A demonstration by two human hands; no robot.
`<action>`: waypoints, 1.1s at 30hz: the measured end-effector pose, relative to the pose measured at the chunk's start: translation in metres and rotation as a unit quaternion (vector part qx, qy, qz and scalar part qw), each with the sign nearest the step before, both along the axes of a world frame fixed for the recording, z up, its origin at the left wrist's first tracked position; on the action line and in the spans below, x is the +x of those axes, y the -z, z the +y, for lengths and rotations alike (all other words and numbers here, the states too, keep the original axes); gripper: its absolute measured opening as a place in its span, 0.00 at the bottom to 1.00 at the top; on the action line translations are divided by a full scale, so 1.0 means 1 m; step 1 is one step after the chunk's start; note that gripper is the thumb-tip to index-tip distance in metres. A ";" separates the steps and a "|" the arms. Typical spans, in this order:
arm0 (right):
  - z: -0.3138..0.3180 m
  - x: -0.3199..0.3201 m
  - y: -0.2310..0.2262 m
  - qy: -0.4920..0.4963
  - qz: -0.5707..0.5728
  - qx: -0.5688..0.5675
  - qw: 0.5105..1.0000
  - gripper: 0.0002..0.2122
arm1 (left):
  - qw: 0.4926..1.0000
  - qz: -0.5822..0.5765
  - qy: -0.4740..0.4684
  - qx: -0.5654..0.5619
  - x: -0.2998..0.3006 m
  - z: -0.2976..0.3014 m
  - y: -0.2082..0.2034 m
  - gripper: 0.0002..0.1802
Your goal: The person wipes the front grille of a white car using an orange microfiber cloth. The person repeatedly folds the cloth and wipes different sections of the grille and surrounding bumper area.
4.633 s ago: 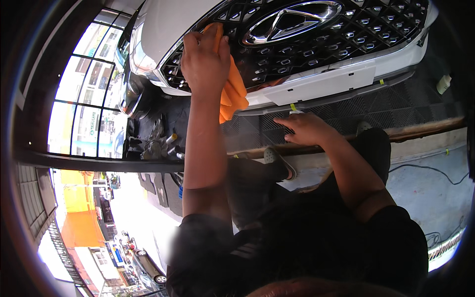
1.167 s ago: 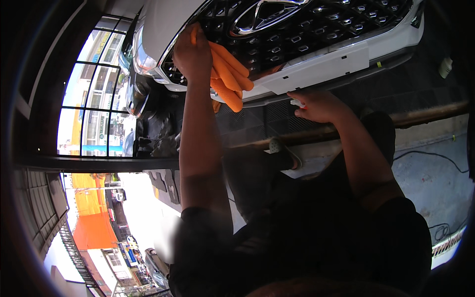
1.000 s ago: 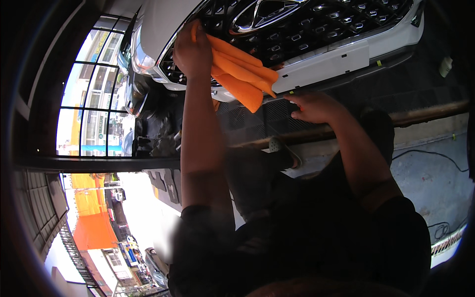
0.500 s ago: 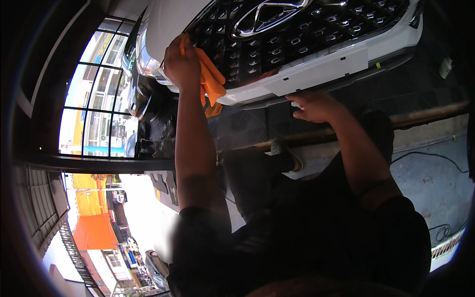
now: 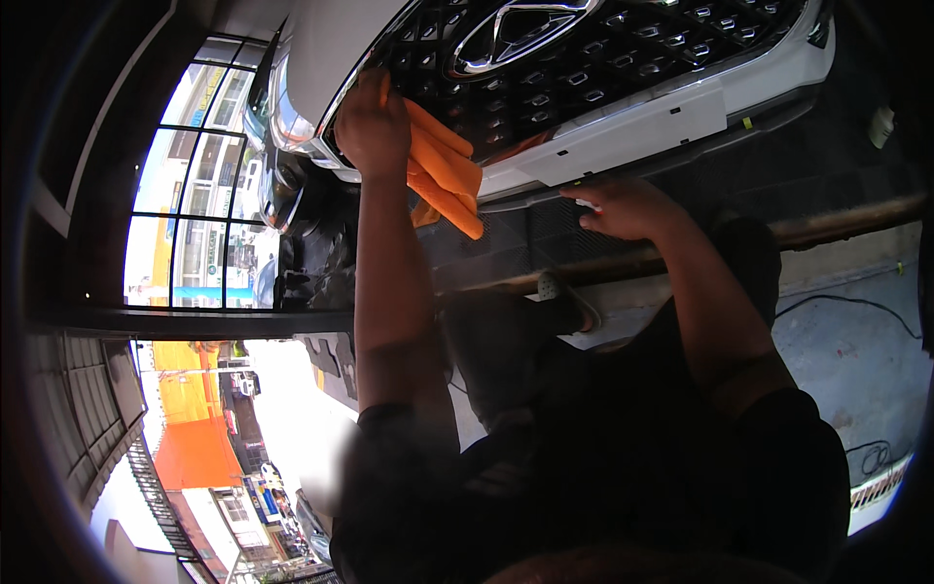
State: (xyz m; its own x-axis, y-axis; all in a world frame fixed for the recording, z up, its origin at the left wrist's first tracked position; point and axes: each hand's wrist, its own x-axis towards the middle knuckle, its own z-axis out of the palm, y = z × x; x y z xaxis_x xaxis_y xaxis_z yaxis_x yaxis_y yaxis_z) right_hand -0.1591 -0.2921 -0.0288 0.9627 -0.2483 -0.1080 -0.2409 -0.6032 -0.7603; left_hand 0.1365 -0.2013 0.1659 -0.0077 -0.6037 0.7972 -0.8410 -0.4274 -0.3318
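Note:
A white car's front end (image 5: 644, 131) spreads across the top of the view, with a black grille (image 5: 574, 73) set with small chrome pieces and a chrome oval emblem (image 5: 520, 34). My left hand (image 5: 374, 128) is closed on a folded orange cloth (image 5: 443, 165) at the grille's left edge; the cloth hangs down past the bumper. Below the bumper's lower lip, my right hand (image 5: 630, 208) curls round a small white object (image 5: 587, 204), its index finger extended. Most of that object is hidden by the fingers.
Dark ribbed matting (image 5: 545, 238) lies under the car. A pale bottle (image 5: 880, 127) stands at the far right. My shoe (image 5: 584, 304) rests near the mat's edge, and a black cable (image 5: 856, 302) runs over the grey floor. Large windows (image 5: 199, 175) are at left.
My left hand has shifted slightly right and down along the grille edge, and the orange cloth has swung right. My right hand has barely moved.

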 end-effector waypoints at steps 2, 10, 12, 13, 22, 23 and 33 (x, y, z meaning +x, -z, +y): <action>-0.003 0.002 -0.001 0.005 -0.009 -0.003 1.000 0.27 | 0.999 -0.011 -0.003 0.051 -0.004 0.005 -0.019 0.16; 0.003 0.005 -0.006 -0.014 0.029 -0.004 0.999 0.27 | 0.997 -0.050 -0.045 0.043 -0.008 0.003 -0.013 0.15; 0.000 0.005 -0.003 -0.010 0.022 -0.009 1.000 0.27 | 0.996 -0.064 -0.011 0.054 -0.008 0.003 -0.018 0.14; -0.001 0.005 -0.002 -0.008 0.017 -0.012 1.000 0.27 | 0.991 -0.070 -0.081 0.079 -0.014 0.006 -0.028 0.12; -0.001 0.007 -0.010 0.002 0.034 -0.009 0.999 0.29 | 0.980 0.128 -0.149 -0.041 -0.029 -0.013 0.001 0.15; -0.004 0.007 -0.012 0.002 0.047 -0.005 0.999 0.29 | 0.977 0.153 -0.139 -0.056 -0.028 -0.015 0.000 0.15; -0.002 0.003 -0.011 0.017 0.018 -0.002 1.000 0.30 | 0.968 0.208 -0.003 -0.140 -0.043 -0.039 0.007 0.17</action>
State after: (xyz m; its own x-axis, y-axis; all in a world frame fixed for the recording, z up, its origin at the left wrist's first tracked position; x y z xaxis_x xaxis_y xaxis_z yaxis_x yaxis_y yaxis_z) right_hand -0.1566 -0.2944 -0.0176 0.9488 -0.2820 -0.1422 -0.2894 -0.5964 -0.7487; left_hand 0.0931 -0.2406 0.1592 0.3512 -0.3632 0.8630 -0.8746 -0.4563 0.1639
